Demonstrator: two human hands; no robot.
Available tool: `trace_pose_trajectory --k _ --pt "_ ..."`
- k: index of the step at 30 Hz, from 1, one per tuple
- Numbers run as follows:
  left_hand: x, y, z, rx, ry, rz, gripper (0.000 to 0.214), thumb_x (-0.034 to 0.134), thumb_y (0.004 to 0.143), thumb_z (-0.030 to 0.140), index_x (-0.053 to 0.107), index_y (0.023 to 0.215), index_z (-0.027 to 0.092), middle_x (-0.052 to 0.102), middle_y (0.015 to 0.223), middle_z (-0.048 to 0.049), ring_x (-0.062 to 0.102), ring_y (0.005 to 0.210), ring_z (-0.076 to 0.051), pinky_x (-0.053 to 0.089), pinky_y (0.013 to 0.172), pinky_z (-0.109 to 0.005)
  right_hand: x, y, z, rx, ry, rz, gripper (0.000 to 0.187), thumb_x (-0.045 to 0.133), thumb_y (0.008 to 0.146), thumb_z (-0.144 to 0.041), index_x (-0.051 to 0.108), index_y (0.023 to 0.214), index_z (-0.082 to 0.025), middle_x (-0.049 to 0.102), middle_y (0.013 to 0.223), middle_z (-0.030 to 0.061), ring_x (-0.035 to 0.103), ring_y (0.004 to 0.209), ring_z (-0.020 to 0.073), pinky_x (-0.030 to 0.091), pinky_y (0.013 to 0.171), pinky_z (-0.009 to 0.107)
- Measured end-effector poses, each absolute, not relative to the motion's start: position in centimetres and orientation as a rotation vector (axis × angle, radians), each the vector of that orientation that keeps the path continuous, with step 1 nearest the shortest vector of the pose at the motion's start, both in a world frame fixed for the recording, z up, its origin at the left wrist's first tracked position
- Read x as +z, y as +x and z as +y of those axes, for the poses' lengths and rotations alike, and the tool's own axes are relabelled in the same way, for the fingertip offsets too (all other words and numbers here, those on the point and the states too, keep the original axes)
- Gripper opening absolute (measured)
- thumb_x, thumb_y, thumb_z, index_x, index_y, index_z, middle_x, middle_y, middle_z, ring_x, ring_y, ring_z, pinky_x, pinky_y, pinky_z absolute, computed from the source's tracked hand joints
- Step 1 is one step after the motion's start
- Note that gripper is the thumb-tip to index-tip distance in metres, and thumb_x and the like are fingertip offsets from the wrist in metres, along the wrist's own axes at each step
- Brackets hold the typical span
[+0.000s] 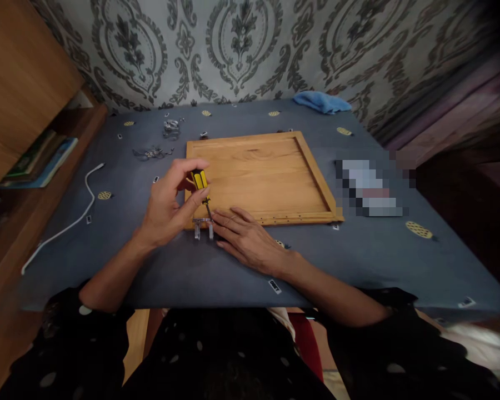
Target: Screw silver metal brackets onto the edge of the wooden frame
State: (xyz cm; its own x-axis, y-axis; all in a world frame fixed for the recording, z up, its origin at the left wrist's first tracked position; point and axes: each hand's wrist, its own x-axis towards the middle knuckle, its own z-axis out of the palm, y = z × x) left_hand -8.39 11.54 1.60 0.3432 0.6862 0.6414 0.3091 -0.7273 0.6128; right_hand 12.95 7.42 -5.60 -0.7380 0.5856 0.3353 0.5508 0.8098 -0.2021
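A framed wooden panel (254, 172), like a small door or drawer front, lies flat on the table. My left hand (169, 200) grips the yellow and black handle of a screwdriver (200, 180), held nearly upright. Its tip meets a metal bracket with two clear wheels (204, 226) at the panel's near left corner. My right hand (248, 236) rests flat over the panel's near edge, fingers stretched out, its fingertips beside the bracket. Whether they touch the bracket I cannot tell. Several small holes run along the near edge to the right of this hand.
A grey-blue cloth (120, 239) covers the table. Loose hardware (152, 153) and more metal pieces (171, 129) lie beyond my left hand. A white cable (92, 191) curves along the left side. A blue rag (323, 102) lies at the back, a blurred-out object (370, 189) at right.
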Motion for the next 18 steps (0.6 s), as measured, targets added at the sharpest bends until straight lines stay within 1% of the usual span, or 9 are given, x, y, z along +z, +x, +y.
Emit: trace_pose_trajectory --k 5,7,10,14,18 --pt "1.55 -8.53 11.66 1.324 2.28 0.913 0.032 0.065 0.097 0.028 0.059 0.129 0.025 0.066 0.114 -0.0054 0.069 0.09 -0.015 0.06 0.081 -0.03 -5.63 12.84 7.44 0.105 -0.85 -2.605 0.04 0.05 0.104 -0.027 0.06 0.139 -0.01 0.054 0.151 0.0174 0.05 0.144 0.0272 0.042 0.119 0.054" --pt "1.62 -8.53 11.73 1.334 2.326 0.934 0.035 0.068 0.094 0.027 0.06 0.128 0.025 0.066 0.115 -0.005 0.068 0.088 -0.014 0.06 0.077 -0.027 -5.64 12.82 7.43 0.113 -0.855 -2.61 0.041 0.049 0.105 -0.028 0.059 0.141 -0.011 0.054 0.152 0.0167 0.05 0.144 0.0263 0.041 0.119 0.055" --pt "1.69 -8.49 11.84 1.383 2.373 0.969 0.036 0.074 0.09 0.026 0.062 0.124 0.024 0.066 0.11 -0.0031 0.066 0.085 -0.014 0.058 0.069 -0.024 -5.6 12.86 7.42 0.123 -0.867 -2.616 0.041 0.049 0.105 -0.028 0.058 0.142 -0.013 0.053 0.153 0.0157 0.049 0.145 0.0255 0.041 0.12 0.053" --pt "1.58 -8.44 11.86 1.425 2.328 0.971 0.035 0.075 0.09 0.026 0.063 0.122 0.024 0.067 0.105 -0.0016 0.067 0.083 -0.013 0.06 0.073 -0.026 -5.57 12.93 7.45 0.12 -0.864 -2.623 0.041 0.048 0.105 -0.028 0.058 0.142 -0.013 0.053 0.152 0.0157 0.048 0.146 0.0254 0.041 0.119 0.053" --pt "1.61 -8.4 11.72 1.361 2.212 0.938 0.038 0.074 0.092 0.03 0.059 0.126 0.024 0.068 0.105 -0.0031 0.07 0.089 -0.016 0.063 0.078 -0.029 -5.63 12.95 7.46 0.118 -0.856 -2.615 0.041 0.048 0.105 -0.028 0.058 0.142 -0.012 0.054 0.152 0.0167 0.049 0.145 0.026 0.041 0.119 0.054"
